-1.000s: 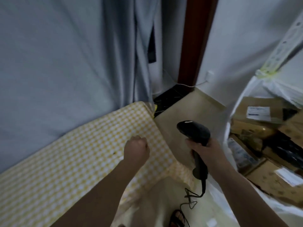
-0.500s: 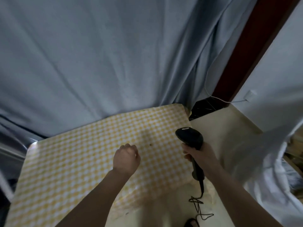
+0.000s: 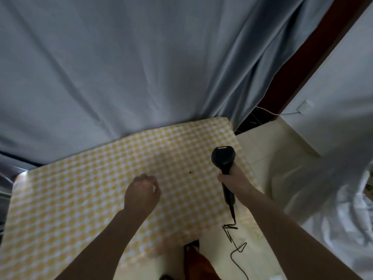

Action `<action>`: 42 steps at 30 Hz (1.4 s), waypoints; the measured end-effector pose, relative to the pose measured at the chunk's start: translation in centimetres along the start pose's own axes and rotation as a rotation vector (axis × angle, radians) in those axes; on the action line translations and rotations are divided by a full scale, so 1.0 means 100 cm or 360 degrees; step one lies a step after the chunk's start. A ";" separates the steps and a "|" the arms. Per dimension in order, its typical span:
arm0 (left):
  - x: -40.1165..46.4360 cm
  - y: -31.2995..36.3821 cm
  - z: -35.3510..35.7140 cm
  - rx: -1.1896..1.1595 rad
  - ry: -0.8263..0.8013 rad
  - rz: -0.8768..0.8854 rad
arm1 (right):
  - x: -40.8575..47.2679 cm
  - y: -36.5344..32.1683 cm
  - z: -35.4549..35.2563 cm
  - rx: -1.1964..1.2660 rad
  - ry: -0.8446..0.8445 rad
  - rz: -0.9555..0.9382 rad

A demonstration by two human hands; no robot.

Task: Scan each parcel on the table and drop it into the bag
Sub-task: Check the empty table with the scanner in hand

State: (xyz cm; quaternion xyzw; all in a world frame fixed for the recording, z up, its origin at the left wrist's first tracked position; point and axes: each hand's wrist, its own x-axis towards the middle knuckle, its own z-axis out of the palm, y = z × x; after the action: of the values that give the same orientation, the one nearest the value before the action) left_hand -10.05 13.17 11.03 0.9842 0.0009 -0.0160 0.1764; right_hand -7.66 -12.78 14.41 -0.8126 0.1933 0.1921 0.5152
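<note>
A table under a yellow-and-white checked cloth (image 3: pixel 84 190) fills the lower middle of the head view; I see no parcel on it. My right hand (image 3: pixel 234 179) grips the handle of a black barcode scanner (image 3: pixel 223 158), head pointing away over the table's right edge; its cord (image 3: pixel 234 237) trails down to the floor. Over the middle of the cloth hovers my left hand (image 3: pixel 142 191), fingers curled and holding nothing. The white bag (image 3: pixel 343 209) shows at the far right; its contents are out of sight.
A grey-blue curtain (image 3: pixel 141 67) hangs right behind the table. To the right are a dark red door frame (image 3: pixel 314 55), a white wall with a socket (image 3: pixel 305 106) and pale floor tiles (image 3: pixel 268 150). Near the bottom edge lies an orange-brown object (image 3: pixel 194 261).
My view has swung left from the bag of cardboard parcels to the table. Both hands keep their poses, the scanner still in my right hand.
</note>
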 end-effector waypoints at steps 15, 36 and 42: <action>0.137 0.020 0.080 0.0125 -0.0276 -0.0101 | 0.221 0.031 0.006 -0.0074 0.0091 0.0347; 0.198 0.001 0.199 0.0385 -0.0681 -0.0061 | 0.357 0.172 0.045 -0.0378 0.0376 0.0830; 0.189 -0.002 0.175 0.0373 -0.0659 -0.0095 | 0.337 0.155 0.035 -0.0657 0.0364 0.0884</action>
State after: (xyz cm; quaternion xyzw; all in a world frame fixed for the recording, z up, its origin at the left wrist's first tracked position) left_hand 8.30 7.26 -6.06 0.9732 -0.0080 -0.2228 0.0567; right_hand 12.69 -19.57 -16.02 -0.8322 0.4200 0.2676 0.2437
